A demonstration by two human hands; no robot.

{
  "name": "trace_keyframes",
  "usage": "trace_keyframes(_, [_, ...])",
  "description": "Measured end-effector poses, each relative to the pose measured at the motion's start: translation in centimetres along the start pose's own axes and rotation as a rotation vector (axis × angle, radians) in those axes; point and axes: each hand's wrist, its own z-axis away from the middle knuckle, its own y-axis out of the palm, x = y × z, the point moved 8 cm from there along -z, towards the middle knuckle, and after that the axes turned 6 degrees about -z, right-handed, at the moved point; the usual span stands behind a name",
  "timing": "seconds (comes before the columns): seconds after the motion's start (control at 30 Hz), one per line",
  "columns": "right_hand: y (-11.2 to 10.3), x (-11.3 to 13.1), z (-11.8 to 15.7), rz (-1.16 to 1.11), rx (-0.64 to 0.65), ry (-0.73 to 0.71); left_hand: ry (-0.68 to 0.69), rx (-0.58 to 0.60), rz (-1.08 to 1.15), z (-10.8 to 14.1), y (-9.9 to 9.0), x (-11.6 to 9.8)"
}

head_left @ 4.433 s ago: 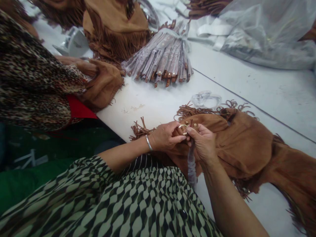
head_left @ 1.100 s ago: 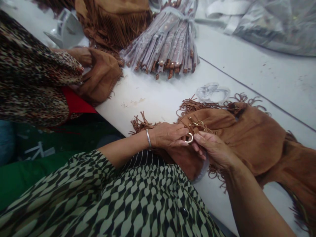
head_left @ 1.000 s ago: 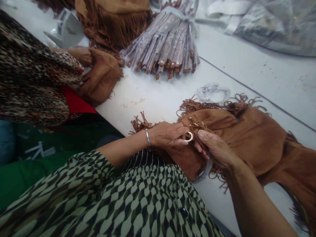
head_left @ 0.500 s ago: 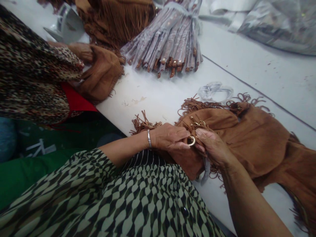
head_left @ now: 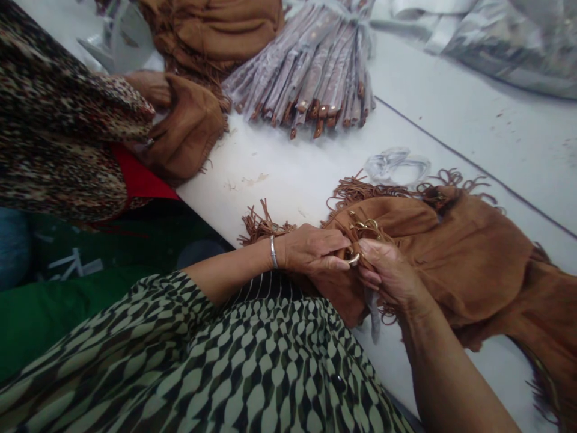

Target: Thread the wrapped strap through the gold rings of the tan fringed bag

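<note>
A brown suede bag (head_left: 478, 258) with fringes lies on the table in front of me. At its near-left part my left hand (head_left: 313, 248) is closed, thumb and fingers pinching a gold metal ring (head_left: 354, 259). Facing it, my right hand (head_left: 390, 269) is closed too, its thumb pressed on a narrow brown strap piece beside the ring. Smaller gold rings (head_left: 370, 225) sit on the bag just beyond my fingertips. My fingers partly hide where ring and strap meet. A greyish plastic strip (head_left: 374, 316) hangs below my right hand.
Plastic-wrapped straps (head_left: 311, 72) lie bundled at the back, near a crumpled clear plastic piece (head_left: 396, 166). A co-worker's hand (head_left: 148, 89) is on another brown piece (head_left: 189, 129) at the left. More brown fringed suede (head_left: 225, 30) and a large plastic bag (head_left: 518, 48) are farther back.
The gold ring has tilted, now showing flatter between my hands. My right fingers have closed in slightly around the strap piece. At the back left, the brown suede's fringe has given way to a smooth surface.
</note>
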Motion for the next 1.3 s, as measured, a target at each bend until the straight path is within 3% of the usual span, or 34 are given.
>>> trace_keyframes(0.1, [0.0, 0.6, 0.5, 0.053, -0.029, -0.059, 0.000, -0.004, 0.065, 0.0, -0.2, 0.0])
trace_keyframes(0.27, [0.4, 2.3, 1.8, 0.324, -0.020, -0.127, 0.004, 0.014, 0.127, 0.0, -0.3, 0.1])
trace_keyframes(0.5, [0.4, 3.6, 3.3, 0.511, 0.071, -0.006, 0.076, 0.138, 0.156, -0.4, 0.3, -1.3])
trace_keyframes(0.63, [0.9, 4.5, 3.7, 0.617, 0.070, -0.023, 0.063, -0.010, -0.019, -0.1, -0.4, -1.6])
trace_keyframes(0.8, [2.1, 4.8, 4.8, 0.707, -0.058, -0.122, 0.117, -0.057, -0.140, 0.3, -0.8, -1.8])
trace_keyframes(1.07, [2.9, 3.2, 6.3, 0.844, -0.346, -0.236, 0.011, -0.015, -0.087, 0.8, 0.0, -0.6])
trace_keyframes(1.17, [1.8, 2.6, 5.2, 0.658, -0.206, -0.109, -0.043, -0.002, -0.036, 0.7, 0.1, -0.2])
trace_keyframes(1.3, [0.4, 3.3, 3.7, 0.514, 0.021, 0.075, -0.080, 0.115, -0.050, 0.4, 0.3, -0.3])
